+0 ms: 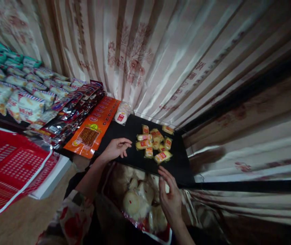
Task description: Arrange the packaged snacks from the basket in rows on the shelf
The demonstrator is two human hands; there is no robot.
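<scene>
My left hand (117, 148) hovers over the black tabletop (127, 131), its fingers loosely bent, apart, and holding nothing. Just right of it lies a loose pile of small yellow-wrapped snack packets (144, 144). Below that pile, near the table's front edge, my right hand (170, 195) is raised with fingers apart and nothing visible in it. Between my forearms a basket (169, 236) holds several clear-wrapped round pale pieces (131, 203), which look like rice crackers. One similar white packet (122, 114) with a red label rests at the back of the table.
Orange snack bags (94, 126) lie left of my left hand, beside a stack of dark shiny packets (76, 105). Rows of white snack bags (30, 105) and green packets (12, 56) extend farther left. A red basket (12, 163) stands at lower left. Printed curtains (140, 51) hang behind.
</scene>
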